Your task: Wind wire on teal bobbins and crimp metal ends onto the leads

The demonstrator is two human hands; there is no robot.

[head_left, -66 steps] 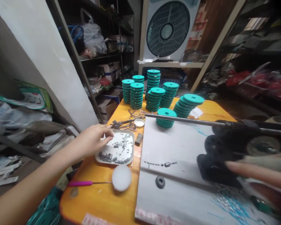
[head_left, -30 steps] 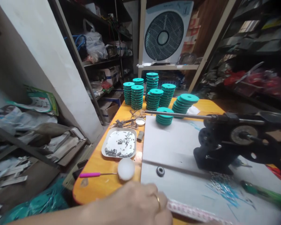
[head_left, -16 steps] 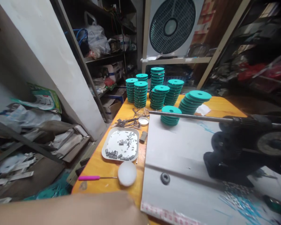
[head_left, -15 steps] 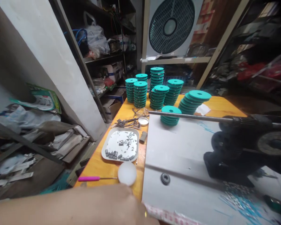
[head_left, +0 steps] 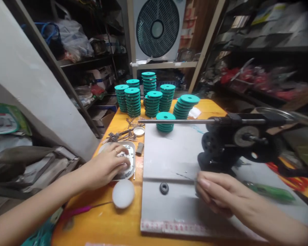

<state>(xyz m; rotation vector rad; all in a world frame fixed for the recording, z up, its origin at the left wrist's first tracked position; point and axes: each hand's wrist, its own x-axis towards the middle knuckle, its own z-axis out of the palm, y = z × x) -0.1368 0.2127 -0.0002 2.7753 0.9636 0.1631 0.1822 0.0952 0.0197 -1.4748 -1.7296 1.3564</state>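
Two bare hands are at work on an orange table (head_left: 123,229), and every place here is given from the grey board (head_left: 174,150) lying on it. Left hand (head_left: 110,165) sits just off the board's left edge, palm down over a metal tray (head_left: 131,163). Its bent fingers touch the small metal parts (head_left: 127,155) in the tray, and whether it has pinched one cannot be told. Right hand (head_left: 218,193) rests on the board's near right part, loosely clenched, fingertips drawn together and pointing left. A thin dark line on the board runs up to those fingertips, but whether they grip it cannot be told.

On the board just left of the right hand, apart from it, lies a black ring (head_left: 164,188). A black geared winder (head_left: 231,143) stands on the board just behind that hand, its steel rod (head_left: 174,121) reaching left along the board's far edge. Teal discs (head_left: 143,97) stand in stacks beyond the far edge, and one short stack (head_left: 165,122) sits at that edge under the rod. Off the left edge, nearer than the tray, lies a white puck (head_left: 123,193) with a pink-handled tool (head_left: 77,211) pointing at it. A green tool (head_left: 269,193) lies on the board's right part, just beyond the right hand
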